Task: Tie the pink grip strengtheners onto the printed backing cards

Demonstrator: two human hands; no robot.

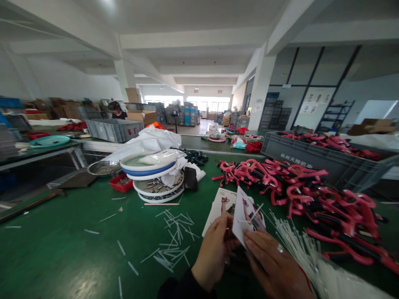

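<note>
Two hands meet near the table's near edge, right of its middle; the left hand is closed, thumb and fingers pinching one raised printed card; the right hand lies against that card, fingers slightly bent, thumb hidden, so I cannot tell whether it grips; at least one more flat card lies on the table just beyond; over a dozen pink tools, too overlapped to count exactly, crowd from the far side to the right near corner; one bundle of white ties sits between them and the right hand, hemming it in; one grey crate of similar tools blocks the far right corner; over twenty white strips lie loose left of the hands; toward the far edge stand one stack of at least three round trays, one red tray and one metal bowl; one hammer lies along the left edge.
</note>
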